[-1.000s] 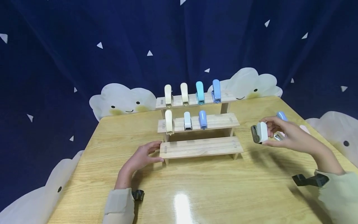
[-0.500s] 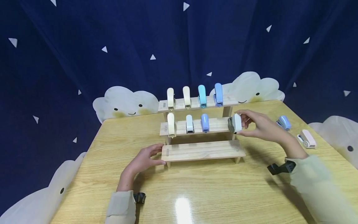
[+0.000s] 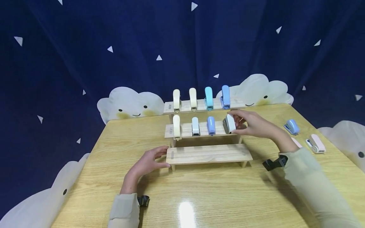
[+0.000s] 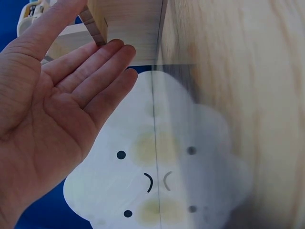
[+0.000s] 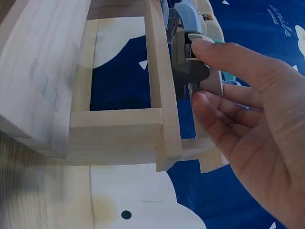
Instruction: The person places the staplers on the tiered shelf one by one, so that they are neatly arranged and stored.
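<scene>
In the head view my right hand [image 3: 251, 124] pinches a white and grey stapler [image 3: 229, 123] by its ends, at the right of the middle shelf [image 3: 219, 128]. The right wrist view shows thumb and fingertips on the stapler [image 5: 187, 64] beside the shelf's edge; whether it touches the board I cannot tell. To its left on that shelf stand a periwinkle stapler [image 3: 211, 125], a pale-blue one and a cream one. My left hand [image 3: 146, 163] rests against the left end of the bottom shelf [image 3: 208, 154]. In the left wrist view its fingers [image 4: 107, 78] are nearly straight.
Two cream staplers, a turquoise stapler [image 3: 209, 98] and a blue stapler [image 3: 226, 97] stand on the top shelf. On the table's right side lie a blue stapler [image 3: 291, 126], a pink stapler [image 3: 316, 144] and a pink item [image 3: 296, 142] partly hidden by my forearm.
My right hand has carried the white and grey stapler leftward from over the table's right side to the right part of the middle shelf. My left hand has stayed at the bottom shelf's end.
</scene>
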{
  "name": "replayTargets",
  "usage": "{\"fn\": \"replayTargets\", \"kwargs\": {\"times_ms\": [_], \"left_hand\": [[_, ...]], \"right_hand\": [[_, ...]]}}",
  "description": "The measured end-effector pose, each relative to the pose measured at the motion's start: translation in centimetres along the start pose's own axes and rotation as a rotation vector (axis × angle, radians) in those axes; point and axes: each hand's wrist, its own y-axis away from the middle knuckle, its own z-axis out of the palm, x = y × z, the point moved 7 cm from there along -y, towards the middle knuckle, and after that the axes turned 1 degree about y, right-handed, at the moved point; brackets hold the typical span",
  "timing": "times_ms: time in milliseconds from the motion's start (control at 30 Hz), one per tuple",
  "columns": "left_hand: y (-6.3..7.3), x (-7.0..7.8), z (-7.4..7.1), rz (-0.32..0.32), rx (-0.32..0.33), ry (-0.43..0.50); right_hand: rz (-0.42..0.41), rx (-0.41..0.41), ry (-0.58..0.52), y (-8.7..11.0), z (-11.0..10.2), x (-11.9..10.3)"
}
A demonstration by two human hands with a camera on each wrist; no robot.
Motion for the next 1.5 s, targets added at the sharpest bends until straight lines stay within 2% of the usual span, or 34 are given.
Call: {"fn": "replayTargets", "kwargs": {"times_ms": [200, 467, 700, 900, 1100, 1333, 1433, 1500], "left_hand": [[0.0, 0.1, -0.1, 0.01, 0.003, -0.003], [0.1, 0.2, 0.0, -0.011, 0.005, 0.014], [0.1, 0.4, 0.0, -0.009, 0.003, 0.013], [0.0, 0.3, -0.1, -0.011, 0.004, 0.012], [0.0, 0.2, 0.0, -0.005, 0.001, 0.002], [0.0, 0.3, 0.0, -0.001, 0.002, -0.004], [0.1, 0.3, -0.1, -0.001, 0.002, -0.005], [0.1, 0.3, -0.1, 0.001, 0.002, -0.009]], "right_hand": [[0.043, -0.08, -0.049, -0.6, 0.3, 0.4], [0.121, -0.154, -0.115, -1.1, 0.6, 1.2], [0.14, -0.167, -0.138, -1.1, 0.6, 1.4], [0.094, -0.137, -0.149, -0.5, 0.2, 1.3], [0.015, -0.032, -0.094, 1.9, -2.0, 1.3], [0.046, 0.057, -0.082, 6.8, -4.1, 3.8], [0.059, 0.076, -0.047, 8.9, -4.7, 5.2], [0.097, 0.095, -0.017, 10.3, -4.9, 6.4]]}}
